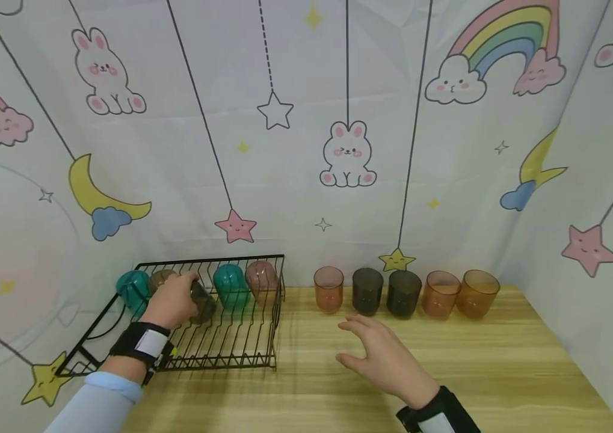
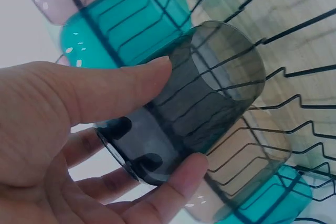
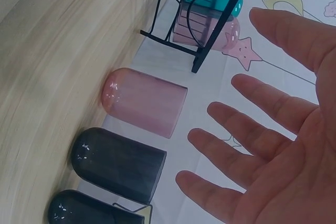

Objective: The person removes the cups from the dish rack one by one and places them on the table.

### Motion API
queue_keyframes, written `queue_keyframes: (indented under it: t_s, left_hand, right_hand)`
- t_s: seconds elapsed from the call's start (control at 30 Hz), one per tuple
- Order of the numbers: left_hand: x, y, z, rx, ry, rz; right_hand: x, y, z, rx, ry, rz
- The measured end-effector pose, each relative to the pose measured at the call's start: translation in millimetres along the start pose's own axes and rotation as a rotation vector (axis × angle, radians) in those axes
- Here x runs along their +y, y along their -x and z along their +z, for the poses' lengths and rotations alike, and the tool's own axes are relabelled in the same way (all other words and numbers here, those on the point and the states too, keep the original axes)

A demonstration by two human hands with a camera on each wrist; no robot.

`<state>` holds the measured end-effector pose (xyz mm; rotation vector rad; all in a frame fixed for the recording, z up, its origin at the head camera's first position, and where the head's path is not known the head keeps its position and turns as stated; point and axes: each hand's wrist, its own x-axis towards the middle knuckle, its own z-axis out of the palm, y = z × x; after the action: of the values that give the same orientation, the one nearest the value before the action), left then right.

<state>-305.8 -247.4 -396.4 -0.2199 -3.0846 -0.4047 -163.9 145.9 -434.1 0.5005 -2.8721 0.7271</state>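
L grip (image 1: 169, 302) holds smooth, see-thru dk cup (image 2: 191, 103).

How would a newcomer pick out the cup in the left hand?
On the left of the head view is a black wire rack. In it, the left hand grips the dark grey cup, between a brown cup and a teal cup. It is the rack's only dark grey one.

No legible txt, labels, brands, nos. or signs in any pic.
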Motion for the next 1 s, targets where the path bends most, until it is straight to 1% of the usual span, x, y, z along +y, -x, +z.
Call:
queue_keyframes:
  t_s: [0.1,0.2,0.3,0.4,0.47,0.6,0.73,0.87,1.0]
  left_hand:
    - [3.5,4.1,-5.4,0.022,-0.003,-0.023]
    - [8.0,8.9,-11.2,0.041,0.0,-0.057]
    - [15.0,16.1,-16.9,0.054,0.011,-0.088]
    - [24.1,25.0,-22.0,0.078,0.012,-0.098]
    - [31.1,31.4,-24.7,0.101,0.005,-0.088]
    - [46.8,45.0,-28.3,0.179,-0.023,-0.044]
    - [63.7,58.5,-32.9,0.256,-0.029,-0.001]
    - [83.4,70.3,-37.7,0.32,-0.01,0.036]
    - [101.3,79.3,-39.2,0.412,0.037,0.085]
  right_hand:
    - [0,0.1,0,-0.006,-0.003,0.011]
    - [-2,0.2,0,0.011,-0.001,0.008]
    - [-4,0.5,-1,0.023,-0.002,0.005]
    - [-5,0.7,-2,0.03,-0.008,0.014]
    - [-5,0.8,-2,0.038,-0.008,0.027]
    - [-5,1.0,-3,0.061,-0.016,0.045]
    - [-6,1.1,-3,0.082,-0.037,0.046]
    - [-8,1.3,-4,0.1,-0.052,0.056]
    - [-10,1.2,-6,0.118,-0.057,0.075]
